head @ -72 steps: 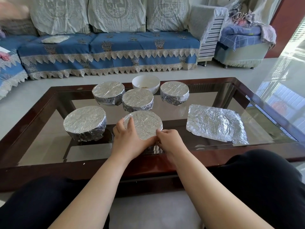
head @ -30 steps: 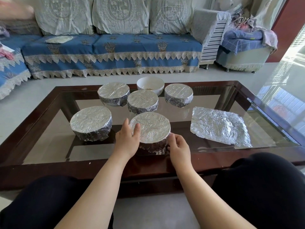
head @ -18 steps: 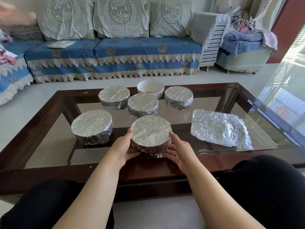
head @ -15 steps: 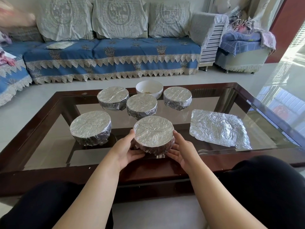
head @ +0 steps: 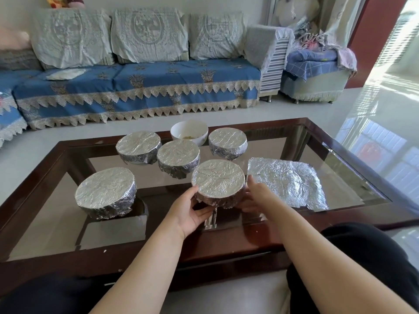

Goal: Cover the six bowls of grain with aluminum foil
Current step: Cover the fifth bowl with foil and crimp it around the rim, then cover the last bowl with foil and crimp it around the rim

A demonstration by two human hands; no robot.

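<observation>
Both hands, left hand (head: 191,211) and right hand (head: 256,198), cup the foil-wrapped bowl (head: 218,181) at near centre of the table (head: 340,146), fifth cover apparently done; next likely foil sheet (head: 286,182) onto far open bowl (head: 189,132).

Head view, down over table (head: 317,141)

Counter (head: 353,159): clear glass top, glossy, in a dark polished wood frame. Five foil-covered bowls (head: 218,180): crinkled aluminum, matt-bright, creased at the sides. Loose foil sheet (head: 288,182): wrinkled, shiny. Uncovered bowl (head: 189,132): smooth white, glazed look. Sofa cover (head: 158,80): blue woven cloth, lace trim. Floor (head: 317,112): glossy pale tile.
</observation>
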